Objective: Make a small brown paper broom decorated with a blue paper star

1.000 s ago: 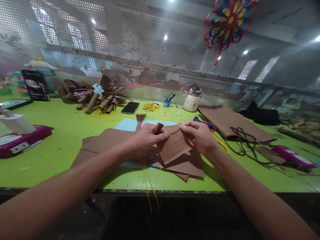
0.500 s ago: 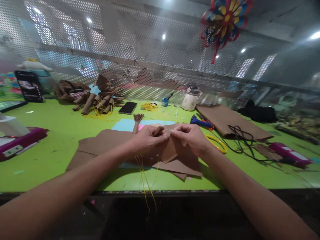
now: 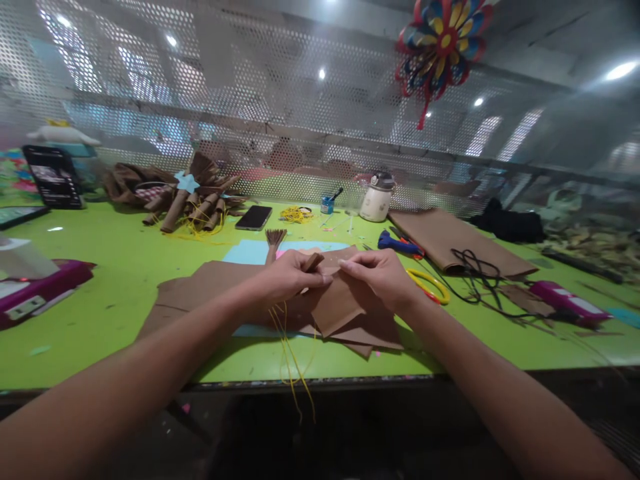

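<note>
My left hand [image 3: 295, 277] is closed around a brown paper roll [image 3: 313, 262], whose end sticks up between thumb and fingers. A fringed brown paper end [image 3: 275, 239] shows just behind that hand; whether it belongs to the same roll I cannot tell. Thin yellow strings [image 3: 287, 347] dangle below my left hand over the table edge. Opposite it, my right hand [image 3: 377, 273] pinches thumb and finger at the upper edge of a small brown paper piece [image 3: 340, 310] that hangs between the hands. Larger brown paper sheets [image 3: 190, 287] lie underneath, over light blue paper [image 3: 245, 251].
Blue-handled scissors [image 3: 397, 243], a yellow ring [image 3: 433, 287] and folded brown paper [image 3: 450, 240] lie right. Behind are a phone [image 3: 254, 217], yellow string [image 3: 297, 214], a blue jar [image 3: 327, 205], a bottle [image 3: 376, 200] and paper rolls [image 3: 175, 210]. Power strips [image 3: 45, 287] flank both sides.
My hands have moved slightly apart. The small brown paper piece now hangs flatter and shows more of its face. The whole view has shifted a little.
</note>
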`<state>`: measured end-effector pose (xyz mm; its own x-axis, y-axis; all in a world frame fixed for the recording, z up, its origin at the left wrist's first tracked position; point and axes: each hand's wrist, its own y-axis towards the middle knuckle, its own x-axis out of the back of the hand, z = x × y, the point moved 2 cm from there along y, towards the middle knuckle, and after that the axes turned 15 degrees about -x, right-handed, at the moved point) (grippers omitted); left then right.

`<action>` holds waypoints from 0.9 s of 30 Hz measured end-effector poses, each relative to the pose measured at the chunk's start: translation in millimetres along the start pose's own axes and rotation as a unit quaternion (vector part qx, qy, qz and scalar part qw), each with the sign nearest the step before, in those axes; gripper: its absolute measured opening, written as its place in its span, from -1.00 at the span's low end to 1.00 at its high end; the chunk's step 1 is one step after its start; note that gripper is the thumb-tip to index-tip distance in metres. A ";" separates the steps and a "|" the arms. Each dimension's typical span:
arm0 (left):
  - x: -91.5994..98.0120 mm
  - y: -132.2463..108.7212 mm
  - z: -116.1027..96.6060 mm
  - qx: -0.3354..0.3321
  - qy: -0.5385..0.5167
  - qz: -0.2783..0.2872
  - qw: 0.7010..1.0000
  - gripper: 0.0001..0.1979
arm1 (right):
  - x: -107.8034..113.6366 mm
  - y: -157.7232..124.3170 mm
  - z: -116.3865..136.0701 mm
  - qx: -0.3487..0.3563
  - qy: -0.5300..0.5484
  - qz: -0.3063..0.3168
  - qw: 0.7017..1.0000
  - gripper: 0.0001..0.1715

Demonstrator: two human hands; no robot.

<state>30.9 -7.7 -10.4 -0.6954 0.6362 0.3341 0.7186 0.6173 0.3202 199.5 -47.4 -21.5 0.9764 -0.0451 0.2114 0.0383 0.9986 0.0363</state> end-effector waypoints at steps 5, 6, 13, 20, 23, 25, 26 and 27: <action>1.5 -1.0 1.3 0.008 0.013 0.011 1.000 -0.75 | 6.4 6.4 -4.7 -0.034 0.062 0.004 0.997 -0.71; 1.0 -1.5 1.3 0.016 0.000 0.013 1.000 -0.76 | 7.9 7.8 -5.8 -0.038 0.079 0.005 0.996 -0.71; 1.4 -3.0 7.0 0.052 -0.060 0.049 0.996 -0.79 | 12.3 12.4 -7.0 -0.071 0.125 0.017 0.990 -0.70; 4.8 -4.7 9.9 0.075 -0.054 0.019 0.996 -0.82 | 40.9 21.6 -4.6 -0.075 0.184 -0.053 0.979 -0.69; 12.1 -2.1 8.8 0.042 -0.016 -0.057 0.997 -0.79 | 47.0 24.3 -5.7 -0.078 0.194 -0.063 0.976 -0.69; 16.7 -0.1 7.4 0.009 -0.018 -0.102 0.995 -0.77 | 43.2 24.0 -6.4 -0.087 0.194 -0.061 0.975 -0.68; 17.9 0.6 6.5 -0.001 -0.022 -0.116 0.993 -0.75 | 39.2 23.2 -6.5 -0.089 0.196 -0.057 0.975 -0.67; 18.1 1.1 5.7 -0.004 -0.021 -0.123 0.992 -0.74 | 34.3 21.9 -6.4 -0.090 0.197 -0.052 0.975 -0.66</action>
<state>19.1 7.2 -9.0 -0.8496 0.4848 0.2074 0.5262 0.7535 0.3942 235.2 -26.9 -19.8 0.9697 -0.1670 -0.1782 0.1427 0.9796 -0.1417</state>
